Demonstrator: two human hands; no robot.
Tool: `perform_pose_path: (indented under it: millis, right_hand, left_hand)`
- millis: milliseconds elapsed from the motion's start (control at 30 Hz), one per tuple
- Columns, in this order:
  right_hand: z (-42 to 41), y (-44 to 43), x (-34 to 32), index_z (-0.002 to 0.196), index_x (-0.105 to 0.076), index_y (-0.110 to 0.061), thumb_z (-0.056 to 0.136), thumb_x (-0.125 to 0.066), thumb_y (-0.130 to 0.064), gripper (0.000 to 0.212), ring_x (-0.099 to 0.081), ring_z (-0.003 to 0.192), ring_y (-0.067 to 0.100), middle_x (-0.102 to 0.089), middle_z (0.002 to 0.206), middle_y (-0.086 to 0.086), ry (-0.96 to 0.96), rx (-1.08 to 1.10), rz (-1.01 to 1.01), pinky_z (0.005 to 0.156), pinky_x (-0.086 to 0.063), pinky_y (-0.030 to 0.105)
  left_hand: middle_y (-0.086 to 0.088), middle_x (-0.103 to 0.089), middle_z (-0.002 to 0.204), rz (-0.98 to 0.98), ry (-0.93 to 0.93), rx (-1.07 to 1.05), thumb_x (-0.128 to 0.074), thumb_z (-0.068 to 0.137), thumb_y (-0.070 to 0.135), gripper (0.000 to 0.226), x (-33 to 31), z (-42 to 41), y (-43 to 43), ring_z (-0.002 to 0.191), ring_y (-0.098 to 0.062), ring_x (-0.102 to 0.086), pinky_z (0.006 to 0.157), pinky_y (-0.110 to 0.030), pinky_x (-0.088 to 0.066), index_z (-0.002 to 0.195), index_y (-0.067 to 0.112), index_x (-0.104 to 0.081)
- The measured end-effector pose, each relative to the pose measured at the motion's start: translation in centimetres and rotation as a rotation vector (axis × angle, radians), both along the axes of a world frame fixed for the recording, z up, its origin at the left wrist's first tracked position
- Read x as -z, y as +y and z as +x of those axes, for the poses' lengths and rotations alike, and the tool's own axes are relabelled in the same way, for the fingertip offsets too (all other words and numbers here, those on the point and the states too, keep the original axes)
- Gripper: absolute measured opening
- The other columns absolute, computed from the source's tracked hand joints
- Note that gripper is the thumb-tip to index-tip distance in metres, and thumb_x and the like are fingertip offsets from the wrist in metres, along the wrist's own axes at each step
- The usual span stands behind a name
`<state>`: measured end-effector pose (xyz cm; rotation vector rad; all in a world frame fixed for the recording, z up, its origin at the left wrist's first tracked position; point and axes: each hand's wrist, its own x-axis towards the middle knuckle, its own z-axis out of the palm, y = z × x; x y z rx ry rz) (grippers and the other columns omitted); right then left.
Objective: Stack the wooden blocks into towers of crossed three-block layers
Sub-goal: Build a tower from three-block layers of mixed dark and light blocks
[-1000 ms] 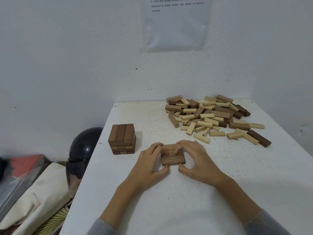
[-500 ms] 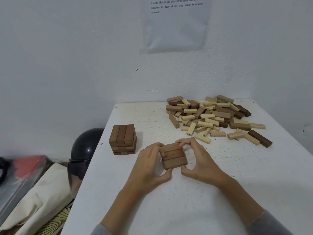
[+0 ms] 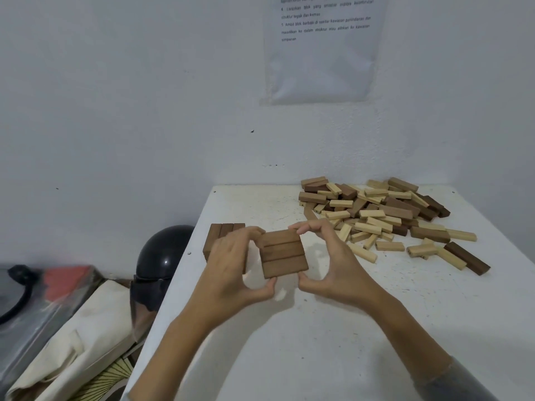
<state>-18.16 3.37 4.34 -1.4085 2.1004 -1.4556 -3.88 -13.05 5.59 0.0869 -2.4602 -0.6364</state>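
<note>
white speckled table (image 3: pixel 376 328); loose block pile (image 3: pixel 376 215) far right; dark block tower (image 3: pixel 221 230) near left edge.

Dark-brown layer (image 3: pixel 284 253), pale-and-brown pile (image 3: pixel 376 215)

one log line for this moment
left hand: grips dark brown three-block wooden layer | right hand: grips same layer | layer: held above white table | dark brown wooden block tower: behind left hand
</note>
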Motion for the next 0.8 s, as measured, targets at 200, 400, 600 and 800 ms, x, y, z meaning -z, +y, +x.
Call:
perform_pose_path:
  millis: [200, 400, 600, 800]
  right_hand:
    - [0.4, -4.0, -0.9, 0.121, -0.042, -0.026, 0.069, -0.076, -0.012, 0.064, -0.042, 0.126, 0.003, -0.048, 0.121, -0.022, -0.054, -0.04, -0.041, 0.109, -0.028, 0.02]
    - [1.0, -7.8, -0.3, 0.123, -0.038, -0.029, 0.067, -0.075, -0.023, 0.067, -0.041, 0.128, -0.002, -0.05, 0.127, -0.016, -0.19, -0.05, -0.033, 0.11, -0.028, 0.028]
    - [1.3, -10.3, 0.9, 0.125, -0.037, -0.028, 0.073, -0.078, -0.007, 0.069, -0.041, 0.123, -0.008, -0.051, 0.128, -0.009, -0.251, -0.032, -0.02, 0.089, -0.025, -0.005]
    - [1.6, -11.2, 1.5, 0.125, -0.035, -0.034, 0.072, -0.078, -0.014, 0.071, -0.041, 0.125, -0.001, -0.05, 0.127, -0.009, -0.259, 0.0, 0.001, 0.09, -0.027, 0.0]
  left_hand:
    - [0.015, -0.06, 0.113, 0.359, -0.038, 0.063, -0.085, 0.064, 0.002, 0.059, -1.9, 1.0, -3.6, 0.106, -0.006, -0.057, 0.084, -0.01, -0.043, 0.1, 0.023, -0.043]
    - [0.007, -0.059, 0.127, 0.477, -0.083, 0.006, -0.08, 0.064, 0.027, 0.059, -0.9, 1.8, -7.9, 0.123, -0.02, -0.052, 0.105, -0.047, -0.039, 0.11, 0.032, -0.043]
    - [0.0, -0.059, 0.127, 0.601, -0.111, -0.016, -0.079, 0.065, 0.02, 0.061, 0.0, 2.0, -10.0, 0.127, -0.025, -0.05, 0.106, -0.058, -0.037, 0.116, 0.031, -0.046]
    - [0.006, -0.06, 0.126, 0.581, -0.184, -0.028, -0.075, 0.065, 0.022, 0.061, 0.2, 1.7, -11.0, 0.128, -0.015, -0.049, 0.108, -0.053, -0.035, 0.116, 0.034, -0.044]
